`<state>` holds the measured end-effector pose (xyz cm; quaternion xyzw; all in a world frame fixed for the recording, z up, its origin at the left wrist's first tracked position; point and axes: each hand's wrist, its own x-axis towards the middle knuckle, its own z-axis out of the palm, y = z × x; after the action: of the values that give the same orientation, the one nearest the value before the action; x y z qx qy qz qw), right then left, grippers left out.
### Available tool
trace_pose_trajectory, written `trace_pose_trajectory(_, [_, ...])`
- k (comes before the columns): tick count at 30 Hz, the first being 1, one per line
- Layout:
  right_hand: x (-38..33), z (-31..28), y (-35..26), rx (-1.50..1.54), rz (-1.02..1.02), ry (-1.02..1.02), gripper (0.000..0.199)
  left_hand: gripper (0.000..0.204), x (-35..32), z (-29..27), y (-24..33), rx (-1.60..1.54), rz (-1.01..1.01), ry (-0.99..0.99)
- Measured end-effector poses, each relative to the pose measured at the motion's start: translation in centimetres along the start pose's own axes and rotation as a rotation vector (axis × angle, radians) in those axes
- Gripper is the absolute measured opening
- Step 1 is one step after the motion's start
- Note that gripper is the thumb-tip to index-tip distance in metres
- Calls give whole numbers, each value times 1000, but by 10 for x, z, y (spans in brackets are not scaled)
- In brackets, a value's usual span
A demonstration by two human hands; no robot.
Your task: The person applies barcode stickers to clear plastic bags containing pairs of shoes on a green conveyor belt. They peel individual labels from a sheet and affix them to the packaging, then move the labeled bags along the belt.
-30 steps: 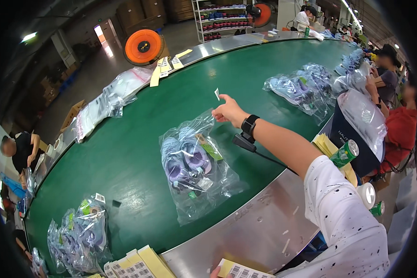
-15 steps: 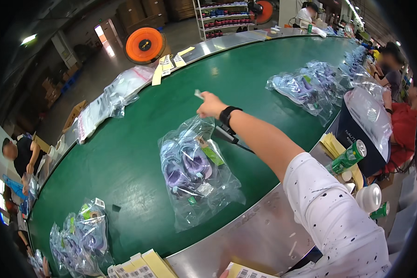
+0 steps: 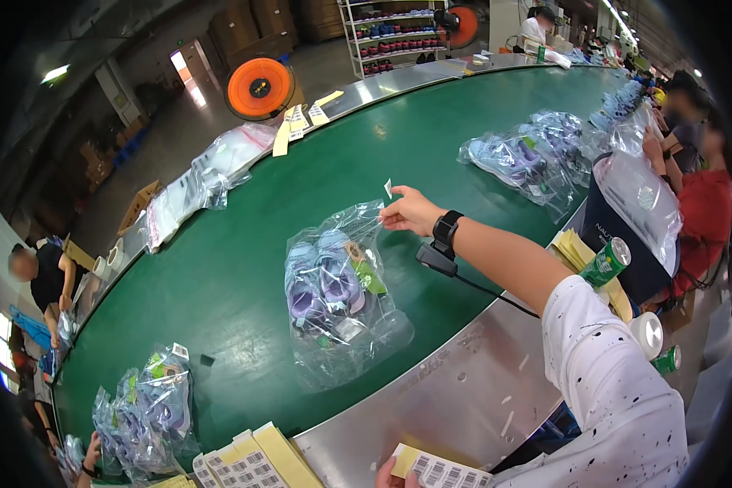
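My right hand (image 3: 411,213) reaches out over the green belt (image 3: 244,244) and pinches a small white sticker (image 3: 388,189) between its fingertips. It hovers at the upper right corner of a clear plastic bag (image 3: 337,293) that holds a pair of lilac shoes. On that wrist sit a black watch (image 3: 447,226) and a small black scanner (image 3: 436,259) on a cable. My left hand (image 3: 386,474) shows only at the bottom edge, where it holds a sheet of barcode labels (image 3: 441,470) over the steel rim (image 3: 431,398).
More bagged shoes lie at the far right (image 3: 529,154), lower left (image 3: 142,407) and far left (image 3: 195,183). Label sheets (image 3: 252,459) rest at the near rim, a green can (image 3: 606,262) to my right. Co-workers sit on the right (image 3: 703,203) and left (image 3: 41,272). An orange fan (image 3: 260,88) stands behind.
My right hand swung left over the belt with the sticker, then came back lower, close to the bag's corner. The bag has hardly shifted.
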<state>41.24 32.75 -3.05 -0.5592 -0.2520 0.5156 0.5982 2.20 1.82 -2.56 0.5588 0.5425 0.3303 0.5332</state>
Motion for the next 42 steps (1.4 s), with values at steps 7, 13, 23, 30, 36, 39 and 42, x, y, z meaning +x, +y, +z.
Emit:
trace_pose_trajectory(7, [15, 15, -33, -170, -177, 158, 20, 33, 0, 0, -10, -133, -29, -12])
trace_pose_trajectory(13, [13, 30, -19, -159, 33, 112, 11, 34, -4, 1, -14, -99, -56, -8])
trace_pose_trajectory(23, [11, 45, 15, -28, 20, 149, 10, 35, -4, 1, -15, -67, -80, -28])
trace_pose_trajectory(30, [7, 50, 42, 91, -83, 156, 36, 34, -4, 6, -10, -142, -59, -1])
trace_pose_trajectory(36, [11, 56, 50, 507, -35, 61, 71, 34, -4, 7, -10, -129, -56, 3])
trace_pose_trajectory(39, [6, 75, 42, 380, -19, 52, 69, 34, -5, 5, -12, -52, -45, 17])
trace_pose_trajectory(42, [18, 82, 43, 215, -11, -20, 66, 34, -4, 7, -8, -58, -52, -1])
